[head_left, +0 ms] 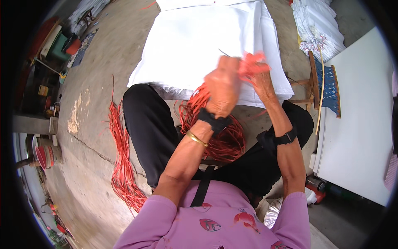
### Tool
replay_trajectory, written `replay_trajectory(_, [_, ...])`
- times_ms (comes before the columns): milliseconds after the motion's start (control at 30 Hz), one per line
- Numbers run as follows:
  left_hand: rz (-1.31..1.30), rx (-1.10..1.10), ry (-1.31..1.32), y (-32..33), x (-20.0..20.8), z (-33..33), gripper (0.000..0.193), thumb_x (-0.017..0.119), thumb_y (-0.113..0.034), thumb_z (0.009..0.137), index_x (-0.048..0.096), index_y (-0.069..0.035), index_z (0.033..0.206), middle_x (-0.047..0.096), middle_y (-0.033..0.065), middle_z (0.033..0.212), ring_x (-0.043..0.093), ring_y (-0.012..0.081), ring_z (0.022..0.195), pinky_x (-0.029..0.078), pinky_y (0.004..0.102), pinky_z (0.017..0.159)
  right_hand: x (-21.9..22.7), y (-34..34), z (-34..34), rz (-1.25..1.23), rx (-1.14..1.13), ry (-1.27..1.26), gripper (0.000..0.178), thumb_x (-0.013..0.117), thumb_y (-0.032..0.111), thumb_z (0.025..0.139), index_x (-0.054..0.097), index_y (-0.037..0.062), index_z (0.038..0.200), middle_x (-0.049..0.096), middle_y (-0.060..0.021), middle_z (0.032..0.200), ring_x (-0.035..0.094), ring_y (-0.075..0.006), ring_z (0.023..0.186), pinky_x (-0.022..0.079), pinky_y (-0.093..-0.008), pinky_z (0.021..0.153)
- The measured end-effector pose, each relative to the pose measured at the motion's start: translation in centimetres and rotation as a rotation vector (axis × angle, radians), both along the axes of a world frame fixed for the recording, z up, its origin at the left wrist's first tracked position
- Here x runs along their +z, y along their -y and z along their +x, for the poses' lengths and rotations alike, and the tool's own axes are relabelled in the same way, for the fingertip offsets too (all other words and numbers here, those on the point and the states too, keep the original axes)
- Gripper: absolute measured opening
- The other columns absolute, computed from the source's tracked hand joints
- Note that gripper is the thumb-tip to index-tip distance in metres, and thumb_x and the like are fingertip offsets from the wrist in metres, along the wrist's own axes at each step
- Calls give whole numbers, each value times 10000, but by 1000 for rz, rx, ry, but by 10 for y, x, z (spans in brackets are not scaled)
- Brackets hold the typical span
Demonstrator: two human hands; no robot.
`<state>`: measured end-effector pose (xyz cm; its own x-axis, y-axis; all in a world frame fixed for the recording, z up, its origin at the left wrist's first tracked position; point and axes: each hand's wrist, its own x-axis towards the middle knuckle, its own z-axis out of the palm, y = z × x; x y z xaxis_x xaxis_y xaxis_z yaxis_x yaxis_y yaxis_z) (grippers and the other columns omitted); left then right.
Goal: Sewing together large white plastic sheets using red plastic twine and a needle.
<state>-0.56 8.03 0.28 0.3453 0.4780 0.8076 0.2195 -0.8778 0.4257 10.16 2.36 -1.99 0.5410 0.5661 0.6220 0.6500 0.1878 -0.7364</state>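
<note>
I sit with a coil of red plastic strips (224, 137) in my lap. My left hand (223, 85) is closed around a bunch of these strips and lifts them above my knees. My right hand (259, 74) pinches the blurred upper end of the same strips (253, 62), close against the left hand. Both wrists carry black bands, and a gold bangle sits on the left forearm. Just beyond my hands lies a stack of folded white cloth (195, 41).
A long bundle of red strips (122, 166) lies on the concrete floor at my left. A wooden chair with a blue seat (325, 87) and a white chest (360, 124) stand at the right. More white cloth (317, 25) is piled at the far right.
</note>
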Motion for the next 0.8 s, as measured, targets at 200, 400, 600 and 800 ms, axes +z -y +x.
replay_trajectory(200, [-28, 28, 30, -8, -3, -26, 324, 562, 68, 639, 559, -90, 921, 550, 74, 830, 582, 295, 595, 467, 371, 480, 31, 3, -9, -285, 71, -530, 466, 586, 387, 833, 539, -15, 601, 450, -6, 538, 405, -101, 552, 363, -316, 510])
replay_trajectory(400, [-117, 181, -93, -47, 6, -63, 261, 611, 45, 653, 566, -81, 877, 563, 82, 842, 582, 326, 648, 458, 400, 528, 44, 13, 0, -455, -72, -6, 460, 607, 380, 811, 606, -60, 676, 551, -136, 535, 523, -241, 485, 397, -356, 500])
replay_trajectory(600, [-98, 199, -45, -45, 11, -57, 216, 632, 29, 657, 551, -73, 829, 538, 99, 768, 559, 325, 601, 438, 404, 494, 47, 6, -5, -715, -111, 412, 389, 599, 325, 833, 643, -51, 742, 553, -212, 584, 561, -248, 525, 405, -366, 502])
replay_trajectory(800, [-121, -18, 2, -19, -11, -19, 216, 590, 42, 655, 554, -68, 837, 548, 106, 775, 571, 305, 560, 448, 394, 457, 8, -33, -25, -121, 203, -177, 302, 636, 325, 829, 634, 41, 726, 535, -13, 605, 493, -118, 548, 390, -293, 518])
